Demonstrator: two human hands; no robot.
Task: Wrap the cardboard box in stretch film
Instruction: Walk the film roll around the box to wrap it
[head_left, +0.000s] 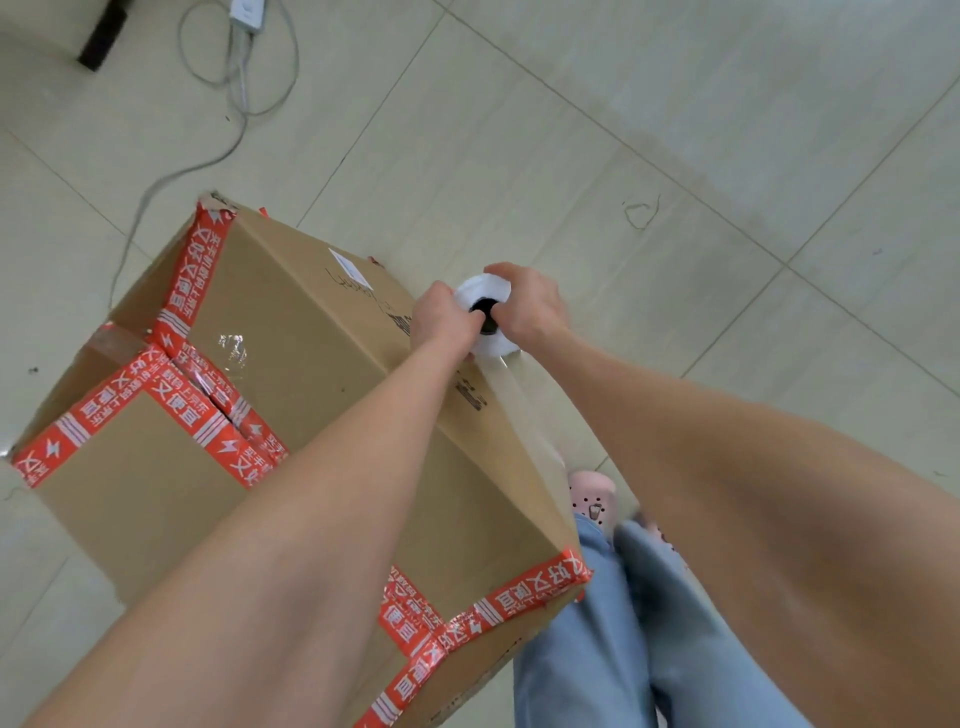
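1. You are standing on a pale tiled floor (571, 130). Your two legs in blue jeans (597, 649) and two pink shoes (592, 493) are showing just beside the box's near right corner.
2. One cardboard box (291, 338) is sitting on that floor, filling the lower left of the view. Red printed tape (197, 415) is crossing its top and edges, and your forearms are reaching over it.
3. Your left hand (441, 317) and right hand (530, 306) are both curling round the top of the one film roll (483, 288), holding it upright against the box's right upper edge.
4. A sheet of film (524, 410) is stretching from the roll back along the right face to the near corner.
5. Bare tiles are lying open to the right of the box and beyond it.
6. Farthest off, one grey cable (228, 145) is looping from a white adapter (248, 13) and trailing toward the box's left side. A dark furniture leg (101, 39) is standing at the top left.
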